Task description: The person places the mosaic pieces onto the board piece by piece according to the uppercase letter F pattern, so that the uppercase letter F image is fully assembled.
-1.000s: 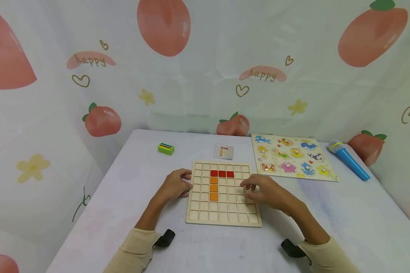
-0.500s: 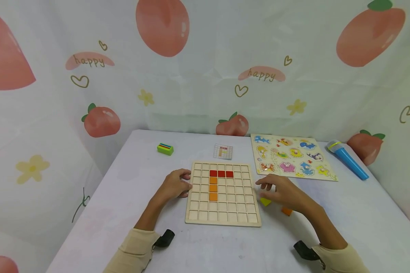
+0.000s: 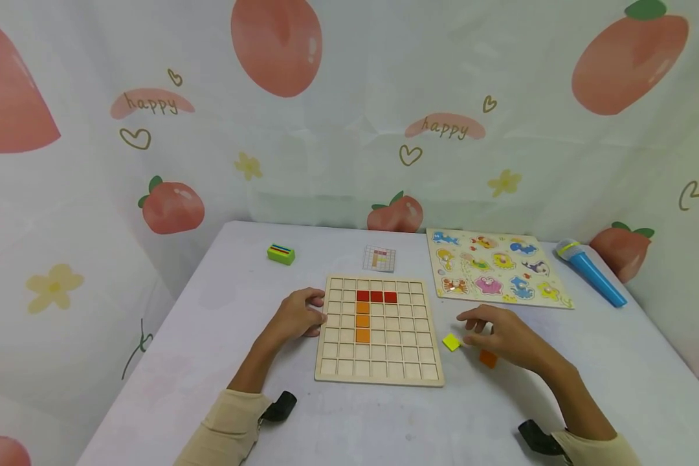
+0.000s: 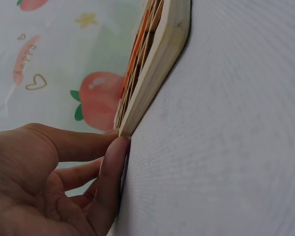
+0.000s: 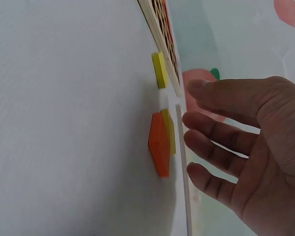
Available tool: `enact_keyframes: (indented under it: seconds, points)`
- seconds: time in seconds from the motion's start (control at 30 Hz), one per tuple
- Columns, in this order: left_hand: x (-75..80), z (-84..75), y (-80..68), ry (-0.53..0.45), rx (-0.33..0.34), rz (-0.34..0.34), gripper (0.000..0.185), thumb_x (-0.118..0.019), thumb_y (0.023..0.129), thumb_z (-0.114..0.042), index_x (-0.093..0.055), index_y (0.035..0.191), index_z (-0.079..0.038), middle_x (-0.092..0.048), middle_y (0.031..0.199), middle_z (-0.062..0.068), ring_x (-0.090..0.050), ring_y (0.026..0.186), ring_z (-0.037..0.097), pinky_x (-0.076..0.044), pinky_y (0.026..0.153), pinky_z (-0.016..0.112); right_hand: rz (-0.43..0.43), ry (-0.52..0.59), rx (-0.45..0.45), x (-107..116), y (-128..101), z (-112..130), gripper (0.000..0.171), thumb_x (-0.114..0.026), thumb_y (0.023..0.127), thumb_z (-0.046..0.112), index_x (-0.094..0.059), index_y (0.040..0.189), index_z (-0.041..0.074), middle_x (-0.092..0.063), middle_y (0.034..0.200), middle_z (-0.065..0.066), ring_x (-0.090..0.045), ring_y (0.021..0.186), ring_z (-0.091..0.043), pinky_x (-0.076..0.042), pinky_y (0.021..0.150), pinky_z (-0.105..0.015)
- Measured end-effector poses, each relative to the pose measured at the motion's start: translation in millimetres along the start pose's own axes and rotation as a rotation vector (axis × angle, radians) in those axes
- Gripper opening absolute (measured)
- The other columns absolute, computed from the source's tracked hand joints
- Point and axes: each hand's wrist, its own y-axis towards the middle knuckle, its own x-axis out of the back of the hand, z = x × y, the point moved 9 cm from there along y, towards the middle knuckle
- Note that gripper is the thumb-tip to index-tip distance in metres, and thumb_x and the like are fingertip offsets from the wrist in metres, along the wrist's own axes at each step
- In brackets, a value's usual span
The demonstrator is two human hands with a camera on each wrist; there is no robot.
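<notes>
The fingers [image 5: 216,129] of the right hand [image 3: 503,335] are loosely bent and apart, with nothing between them, above the loose tiles just right of the board; a second ago they were over the board's right edge, so the yellow tile [image 3: 451,342] they covered now shows, and the work seems to have shifted from the board's squares to the spare tiles. The left hand [image 3: 293,315] has stayed put, thumb and forefinger pinching the left edge of the board [image 3: 394,353], which lies flat on the table [image 3: 349,427]. Right of the board I count two yellow tiles, the second yellow tile [image 5: 171,136] partly hidden by one loose orange tile [image 3: 488,359]; whether those two touch I cannot tell. On the board sit three red tiles [image 3: 376,296] in a row and three orange tiles [image 3: 362,320] below the leftmost. Behind the board is one card [image 3: 378,258]; behind and left, one green block [image 3: 281,254]; behind and right, one animal puzzle [image 3: 473,293] and, farther right, one microphone [image 3: 594,278]
</notes>
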Motion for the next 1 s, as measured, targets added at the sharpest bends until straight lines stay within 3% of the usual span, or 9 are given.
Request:
enact_keyframes:
  seconds: [0.6, 0.87, 1.0]
  points:
    - [1.1, -1.5, -1.1, -0.003, -0.011, 0.005, 0.056, -0.07, 0.09, 0.003, -0.059, 0.145, 0.001, -0.061, 0.126, 0.014, -0.067, 0.093, 0.019, -0.065, 0.066, 0.029, 0.032, 0.017, -0.078, 7, -24, -22, 0.038, -0.084, 0.088, 0.019, -0.076, 0.123, 0.009, -0.069, 0.1, 0.004, -0.058, 0.091, -0.015, -0.053, 0.072, -0.022]
    - [1.7, -1.1, -0.9, -0.002, -0.006, -0.001, 0.056, -0.071, 0.09, 0.002, -0.059, 0.145, 0.0, -0.061, 0.126, 0.013, -0.067, 0.094, 0.019, -0.065, 0.066, 0.029, 0.092, -0.01, -0.162, 6, -30, -32, 0.05, -0.089, 0.084, 0.033, -0.075, 0.126, 0.01, -0.069, 0.104, 0.002, -0.058, 0.098, -0.02, -0.054, 0.081, -0.032]
    - [1.2, -1.1, -0.5, -0.004, -0.012, -0.001, 0.056, -0.071, 0.09, 0.003, -0.059, 0.145, 0.001, -0.062, 0.126, 0.014, -0.068, 0.094, 0.019, -0.065, 0.066, 0.03, 0.115, -0.002, -0.179, 4, -31, -34, 0.049, -0.09, 0.082, 0.032, -0.075, 0.123, 0.009, -0.068, 0.101, 0.001, -0.057, 0.096, -0.02, -0.053, 0.079, -0.029]
